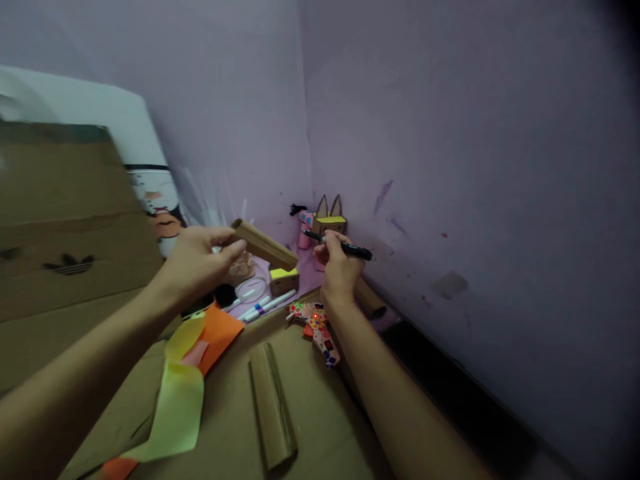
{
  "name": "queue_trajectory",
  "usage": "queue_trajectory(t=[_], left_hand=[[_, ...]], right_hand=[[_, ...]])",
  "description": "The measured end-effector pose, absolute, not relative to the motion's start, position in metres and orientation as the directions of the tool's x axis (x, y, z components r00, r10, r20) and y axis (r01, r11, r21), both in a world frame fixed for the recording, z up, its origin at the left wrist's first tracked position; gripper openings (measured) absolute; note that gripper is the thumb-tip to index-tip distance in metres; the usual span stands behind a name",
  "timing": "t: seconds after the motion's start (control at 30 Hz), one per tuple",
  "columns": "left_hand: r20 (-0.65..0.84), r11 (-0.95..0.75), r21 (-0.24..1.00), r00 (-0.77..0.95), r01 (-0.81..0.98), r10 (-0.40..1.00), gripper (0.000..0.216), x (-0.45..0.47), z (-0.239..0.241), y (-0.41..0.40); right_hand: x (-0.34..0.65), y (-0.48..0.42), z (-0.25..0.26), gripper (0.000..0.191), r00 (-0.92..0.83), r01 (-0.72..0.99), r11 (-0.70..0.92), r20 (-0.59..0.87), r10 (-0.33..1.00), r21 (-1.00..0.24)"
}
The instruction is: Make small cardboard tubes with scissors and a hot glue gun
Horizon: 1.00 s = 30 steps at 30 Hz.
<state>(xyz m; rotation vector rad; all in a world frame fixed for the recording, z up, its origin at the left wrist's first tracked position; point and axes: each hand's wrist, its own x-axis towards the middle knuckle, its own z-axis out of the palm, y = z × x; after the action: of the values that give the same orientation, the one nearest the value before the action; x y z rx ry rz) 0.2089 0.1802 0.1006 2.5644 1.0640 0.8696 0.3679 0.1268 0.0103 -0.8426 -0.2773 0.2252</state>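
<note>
- Presently, the left hand (pixel 200 261) sits left of the frame's centre, with fingers and thumb closed on one end of a folded cardboard piece (pixel 266 245).
- The cardboard piece is held clear of the table and slants from the left fingertips down toward the centre. Its far end is free, near the right hand but apart from it.
- The right hand (pixel 339 268), just right of centre, is closed around a black marker (pixel 345 248). The marker lies nearly level, one end toward the cardboard piece and the other jutting right past the knuckles.
- Below the gap between the hands stands a small box with a yellow top (pixel 284 280). Just under it, white pens (pixel 267 305) lie side by side.
- Beside the right wrist, at lower centre, a patterned glue gun (pixel 319 330) shows a small red light. It rests on the brown cardboard cover (pixel 320 427).
- Behind the right wrist, a brown cardboard tube (pixel 371 301) lies near the foot of the wall.
- At lower centre, a second folded cardboard strip (pixel 273 407) lies flat on the cover.
- At lower left, an orange sheet (pixel 223 332) lies partly under a yellow-green sheet (pixel 180 400).
- In the corner above the hands stand a cardboard figure with pointed ears (pixel 330 217) and a pink figure (pixel 305 230) just beside it.
- At the left edge is a large cardboard box (pixel 65 220) with a dark logo, blurred.
- Lilac walls (pixel 450 133) fill the upper frame.
</note>
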Motion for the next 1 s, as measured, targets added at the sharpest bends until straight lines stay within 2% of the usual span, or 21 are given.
queue_trajectory(t=[0.07,0.17,0.33,0.43,0.53,0.63,0.7,0.8,0.9,1.0], left_hand=[[0.449,-0.613,0.612,0.418,0.501,0.79,0.023,0.169,0.093,0.15],[0.47,-0.536,0.757,0.258,0.373,0.844,0.022,0.12,0.076,0.11],[0.308,-0.41,0.865,0.34,0.288,0.889,0.025,0.068,0.038,0.073],[0.214,-0.301,0.926,0.341,0.228,0.916,0.024,0.049,0.013,0.06],[0.223,-0.286,0.944,0.322,0.164,0.92,0.022,0.039,-0.003,0.044],[0.294,-0.363,0.913,0.317,0.186,0.902,0.022,0.04,-0.004,0.026],[0.341,-0.414,0.891,0.325,0.188,0.882,0.022,0.043,-0.001,0.018],[0.346,-0.419,0.894,0.346,0.161,0.872,0.021,0.049,0.003,0.011],[0.297,-0.374,0.915,0.375,0.151,0.878,0.021,0.053,0.001,0.01],[0.255,-0.325,0.935,0.368,0.141,0.894,0.023,0.053,-0.004,0.009]], right_hand=[[0.351,0.12,0.024,0.018,0.894,-0.089,0.654,0.229,0.385,-0.751],[0.325,0.105,0.043,0.024,0.783,-0.035,0.665,0.393,0.482,-0.746],[0.289,0.06,0.056,0.021,0.538,0.108,0.591,0.547,0.641,-0.799],[0.274,0.021,0.042,0.025,0.34,0.209,0.454,0.499,0.797,-0.866],[0.265,-0.012,0.015,0.045,0.15,0.177,0.404,0.43,0.89,-0.898],[0.259,-0.027,-0.012,0.057,0.073,-0.006,0.354,0.353,0.933,-0.935],[0.257,-0.029,-0.024,0.059,0.071,-0.176,0.336,0.329,0.942,-0.925],[0.255,-0.029,-0.034,0.057,0.137,-0.29,0.306,0.277,0.951,-0.907],[0.252,-0.032,-0.038,0.051,0.191,-0.291,0.259,0.209,0.959,-0.921],[0.251,-0.035,-0.043,0.045,0.236,-0.234,0.263,0.208,0.949,-0.936]])
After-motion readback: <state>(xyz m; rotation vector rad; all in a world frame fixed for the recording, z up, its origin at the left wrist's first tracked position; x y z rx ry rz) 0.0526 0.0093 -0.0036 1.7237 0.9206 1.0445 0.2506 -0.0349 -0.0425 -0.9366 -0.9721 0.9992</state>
